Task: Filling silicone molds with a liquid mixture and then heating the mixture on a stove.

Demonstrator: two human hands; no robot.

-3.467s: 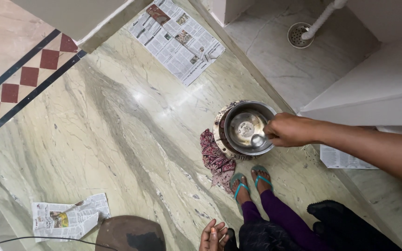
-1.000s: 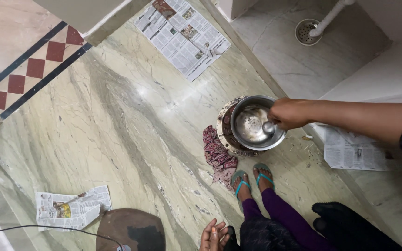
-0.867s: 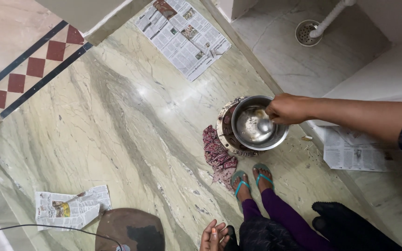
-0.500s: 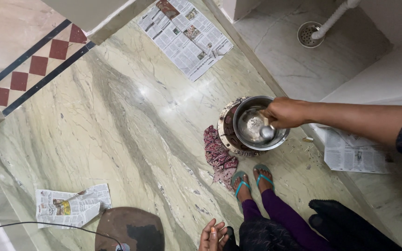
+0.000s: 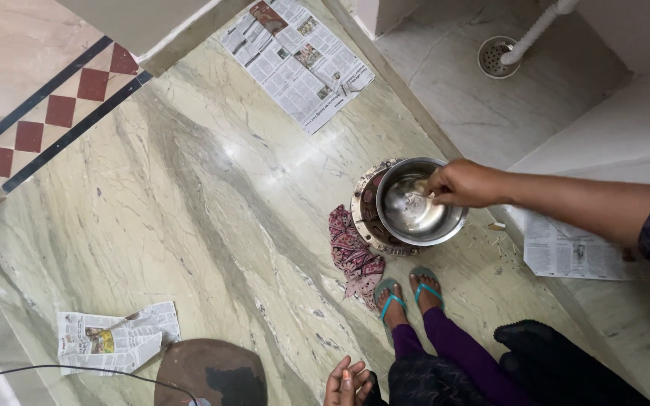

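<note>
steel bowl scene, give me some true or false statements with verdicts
1. The right hand reaches into the steel bowl. True.
2. The bowl lies upside down. False: its open side faces up.
3. A patterned cloth lies on the floor by the bowl. True.
4. The left hand grips the bowl's rim. False: it is low in the view, apart from the bowl.
5. The feet are bare. False: they wear teal sandals.

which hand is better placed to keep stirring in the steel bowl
Right, likely. The right hand is already over the round steel bowl on the marble floor, gripping a thin utensil inside it. The left hand hangs empty, well away from the bowl.
</note>
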